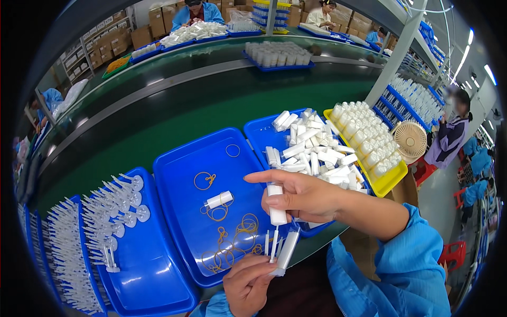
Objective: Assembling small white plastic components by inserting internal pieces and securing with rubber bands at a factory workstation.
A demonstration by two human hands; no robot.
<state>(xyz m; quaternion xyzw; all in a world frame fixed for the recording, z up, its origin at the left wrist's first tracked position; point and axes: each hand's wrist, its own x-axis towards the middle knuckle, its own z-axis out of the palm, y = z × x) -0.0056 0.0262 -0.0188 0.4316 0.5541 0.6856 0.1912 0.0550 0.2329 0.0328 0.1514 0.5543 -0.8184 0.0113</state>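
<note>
Green conveyor belt (pixel 174 105), yellow tray (pixel 388 182) of white bottles, small beige fan (pixel 410 139).

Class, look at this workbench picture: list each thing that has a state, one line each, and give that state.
Right hand: closed around a white plastic tube, held upright.
Left hand: gripping thin white plastic parts.
Middle blue plastic tray: holds loose tan rubber bands and one small white tube lying flat.
Yellow tray: packed with white bottles.

I see my right hand (pixel 303 196) above my left hand (pixel 248 282), at the near edge of the middle tray (pixel 185 158). A small tube (pixel 218 199) and rubber bands (pixel 235 240) lie in it. Applicator tray (pixel 148 274) left; tray of tubes (pixel 259 132) right, caps tray (pixel 388 182) beyond.
</note>
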